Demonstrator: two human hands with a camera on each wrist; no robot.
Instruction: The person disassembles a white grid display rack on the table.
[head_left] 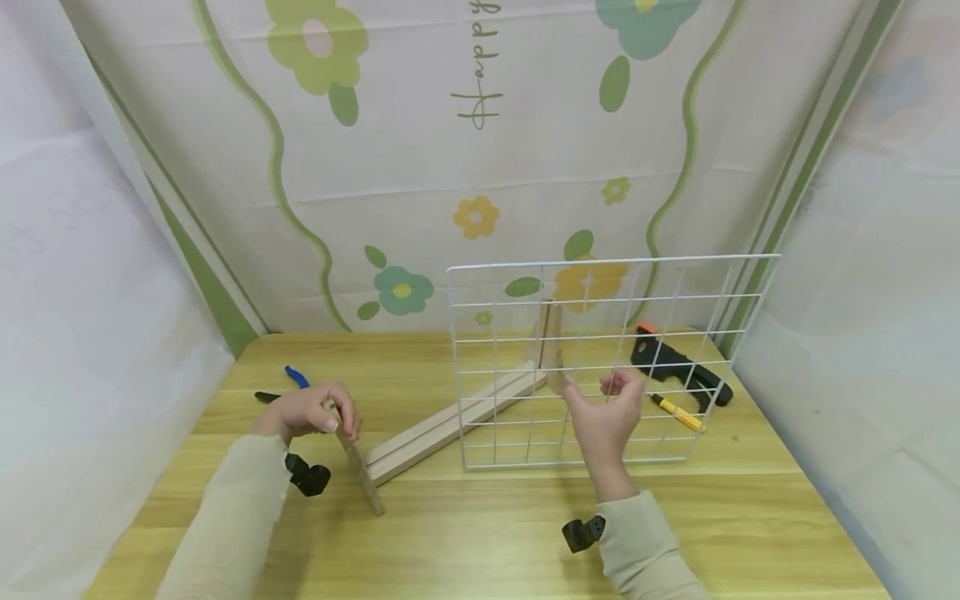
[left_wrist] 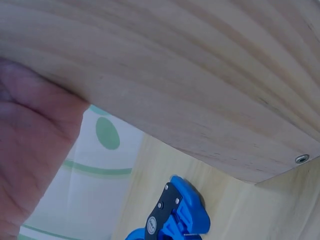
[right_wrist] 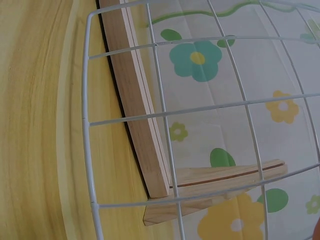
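Near the middle of the table, a wooden stand has a grooved base and an upright board at each end. My left hand grips the top of the near-left end board, which fills much of the left wrist view as pale grained wood with a small metal fitting near one corner. My right hand holds a white wire grid panel by its wires, upright, with thumb and fingers curled. In the head view the panel overlaps the far end board and part of the base.
Behind the panel at right lie a black tool with an orange tip and a yellow-handled tool. Blue and black pliers lie beyond my left hand. A flower-printed cloth hangs along the table's back edge.
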